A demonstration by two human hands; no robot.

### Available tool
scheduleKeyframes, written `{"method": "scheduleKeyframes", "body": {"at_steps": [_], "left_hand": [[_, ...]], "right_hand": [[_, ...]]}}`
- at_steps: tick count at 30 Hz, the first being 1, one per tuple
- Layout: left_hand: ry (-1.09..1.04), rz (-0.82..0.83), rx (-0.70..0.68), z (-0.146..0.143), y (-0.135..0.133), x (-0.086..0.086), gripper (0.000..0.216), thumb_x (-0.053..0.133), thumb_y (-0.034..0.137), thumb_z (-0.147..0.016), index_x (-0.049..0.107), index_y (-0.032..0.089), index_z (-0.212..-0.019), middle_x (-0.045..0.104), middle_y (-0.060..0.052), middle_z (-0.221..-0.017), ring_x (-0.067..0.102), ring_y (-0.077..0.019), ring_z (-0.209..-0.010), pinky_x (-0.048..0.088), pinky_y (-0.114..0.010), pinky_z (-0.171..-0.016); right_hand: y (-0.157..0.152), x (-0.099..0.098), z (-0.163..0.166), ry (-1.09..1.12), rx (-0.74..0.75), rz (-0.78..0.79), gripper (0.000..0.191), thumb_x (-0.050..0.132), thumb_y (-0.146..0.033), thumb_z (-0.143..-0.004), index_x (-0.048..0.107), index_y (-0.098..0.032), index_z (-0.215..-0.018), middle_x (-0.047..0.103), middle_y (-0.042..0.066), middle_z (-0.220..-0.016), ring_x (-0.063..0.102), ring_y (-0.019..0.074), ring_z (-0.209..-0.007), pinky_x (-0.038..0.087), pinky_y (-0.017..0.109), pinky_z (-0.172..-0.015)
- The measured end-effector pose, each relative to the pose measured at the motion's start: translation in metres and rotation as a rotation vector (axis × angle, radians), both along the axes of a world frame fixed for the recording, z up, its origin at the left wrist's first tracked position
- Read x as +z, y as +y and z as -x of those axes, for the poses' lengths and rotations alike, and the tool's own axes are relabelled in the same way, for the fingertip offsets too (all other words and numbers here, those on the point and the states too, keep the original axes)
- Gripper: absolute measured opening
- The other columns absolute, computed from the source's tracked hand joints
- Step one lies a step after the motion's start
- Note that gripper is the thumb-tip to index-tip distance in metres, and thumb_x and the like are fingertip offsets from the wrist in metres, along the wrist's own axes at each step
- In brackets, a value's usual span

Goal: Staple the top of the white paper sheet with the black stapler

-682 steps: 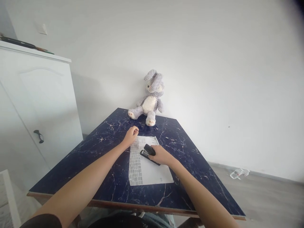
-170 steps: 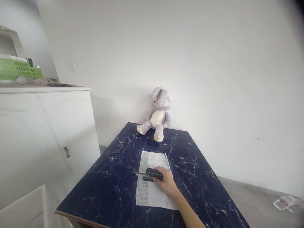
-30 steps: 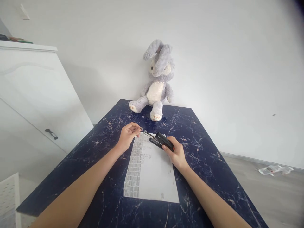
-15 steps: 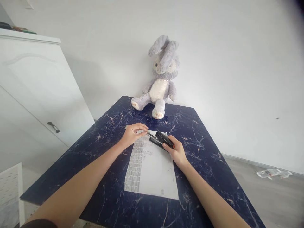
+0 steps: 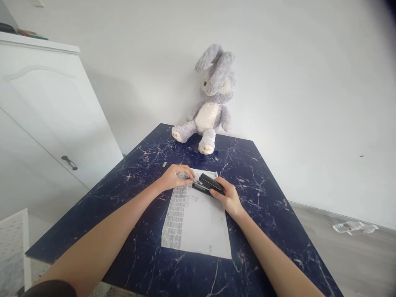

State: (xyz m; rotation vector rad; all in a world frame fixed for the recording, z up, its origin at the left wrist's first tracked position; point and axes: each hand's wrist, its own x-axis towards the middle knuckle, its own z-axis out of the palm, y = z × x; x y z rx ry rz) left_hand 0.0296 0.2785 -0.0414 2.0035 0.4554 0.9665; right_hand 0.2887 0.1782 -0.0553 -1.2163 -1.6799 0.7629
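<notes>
A black stapler (image 5: 206, 184) lies over the far end of a white printed sheet (image 5: 198, 218) on the dark blue marbled table (image 5: 136, 231). My right hand (image 5: 227, 199) grips the stapler's rear. The stapler's metal tray sticks out to the left, and my left hand (image 5: 173, 177) is closed in a pinch at its tip, fingers on the metal; I cannot make out whether a strip of staples is in them. A small grey piece (image 5: 164, 164) lies on the table just beyond my left hand.
A grey plush rabbit (image 5: 210, 99) sits at the table's far edge against the white wall. A white cabinet (image 5: 46, 111) with a dark handle stands at the left. A crumpled clear plastic bottle (image 5: 352, 227) lies on the floor at right.
My left hand has come in to the stapler's extended tray and lowered onto the paper. The small grey piece now lies on the table. The stapler has settled lower in my right hand.
</notes>
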Motion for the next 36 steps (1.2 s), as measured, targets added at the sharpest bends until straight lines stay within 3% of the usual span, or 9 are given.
{"method": "scheduleKeyframes", "body": {"at_steps": [26, 36], "left_hand": [[0.031, -0.028, 0.029, 0.0009, 0.0012, -0.0023, 0.014, 0.079, 0.034, -0.083, 0.08, 0.021, -0.087, 0.077, -0.01, -0.097, 0.073, -0.0234, -0.092, 0.056, -0.037, -0.089], [-0.089, 0.024, 0.08, -0.0028, -0.0003, -0.0036, 0.018, 0.081, 0.036, -0.082, 0.077, 0.018, -0.083, 0.076, -0.01, -0.092, 0.072, -0.0219, -0.087, 0.057, -0.037, -0.086]], "right_hand": [[0.0002, -0.0016, -0.0008, 0.009, -0.015, -0.004, 0.023, 0.07, -0.042, -0.088, 0.065, -0.02, -0.087, 0.055, 0.001, -0.082, 0.05, 0.0182, -0.077, 0.035, 0.03, -0.07], [-0.0001, -0.0017, -0.0005, 0.008, -0.025, 0.011, 0.025, 0.069, -0.043, -0.089, 0.063, -0.019, -0.086, 0.051, 0.0, -0.08, 0.047, 0.0166, -0.073, 0.033, 0.029, -0.067]]}}
